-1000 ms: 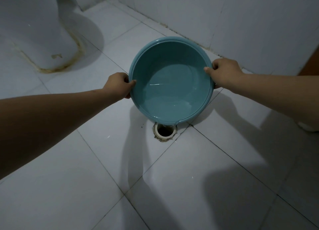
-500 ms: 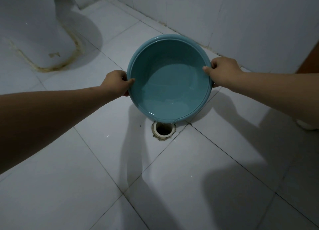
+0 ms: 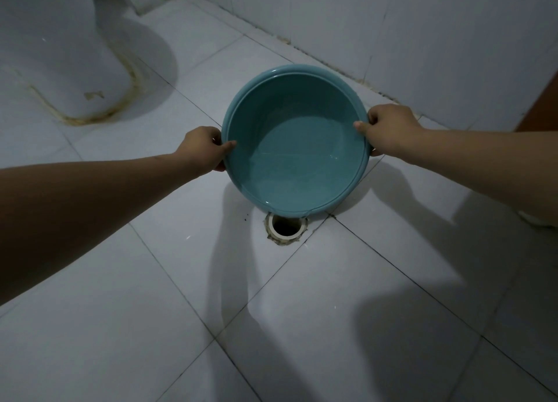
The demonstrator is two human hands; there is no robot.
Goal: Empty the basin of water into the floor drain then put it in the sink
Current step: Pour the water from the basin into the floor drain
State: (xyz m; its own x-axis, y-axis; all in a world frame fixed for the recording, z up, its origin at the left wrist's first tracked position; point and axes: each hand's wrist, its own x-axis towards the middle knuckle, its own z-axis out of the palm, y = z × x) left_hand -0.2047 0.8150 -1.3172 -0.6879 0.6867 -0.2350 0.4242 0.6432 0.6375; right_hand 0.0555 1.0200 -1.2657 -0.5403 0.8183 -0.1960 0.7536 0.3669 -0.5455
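Now the basin (image 3: 297, 105) tips further, water (image 3: 302, 172) pooling at its near lip above the floor drain (image 3: 286, 227). Left hand (image 3: 201, 148) and right hand (image 3: 389, 129) each clamp the rim; the pour looks imminent.

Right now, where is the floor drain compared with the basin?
In the head view, the floor drain sits in the tiled floor near the middle, directly beneath the lowered near rim of the tilted teal basin, where several tile seams meet.

A bathroom: toilet base (image 3: 75, 69), white tiled floor (image 3: 151, 326), open floor drain (image 3: 286, 226).
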